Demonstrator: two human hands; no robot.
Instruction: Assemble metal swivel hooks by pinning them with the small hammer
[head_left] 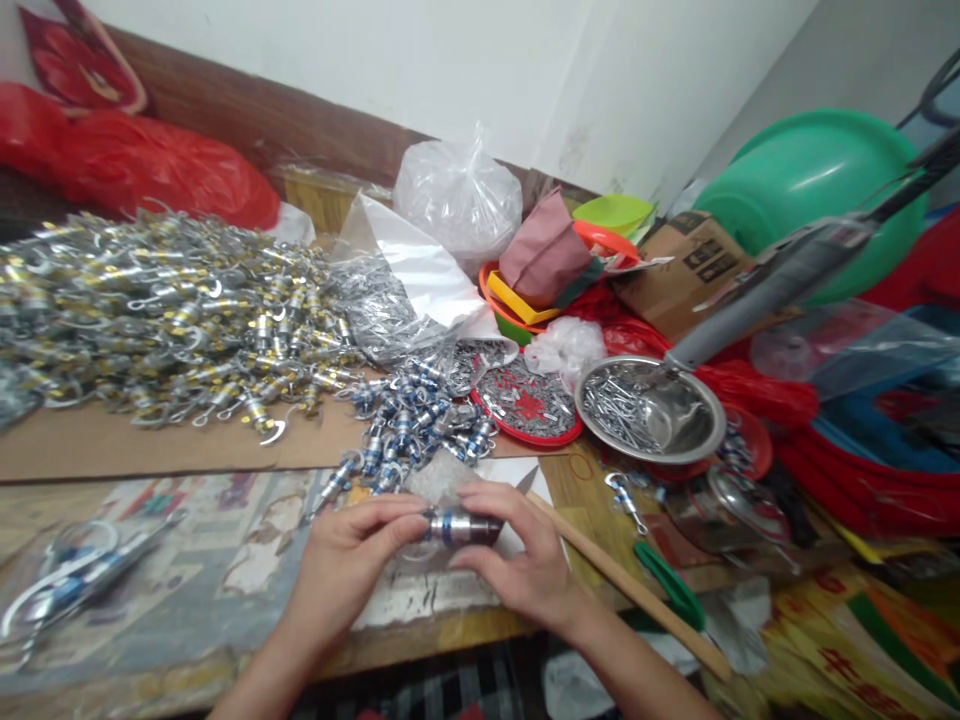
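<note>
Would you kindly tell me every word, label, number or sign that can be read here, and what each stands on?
No text reads with certainty.
Yellow bag: large red characters, too blurred to read.
Cardboard box: dark printed marks, too blurred to read.
Patterned covering on the worktop: any print is too blurred to tell.

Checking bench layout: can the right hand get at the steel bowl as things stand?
Probably yes: only a low wooden-handled tool seems to lie between. The steel bowl's near side looks open; a grey tool overlaps its far rim. The right hand holds a metal piece.
</note>
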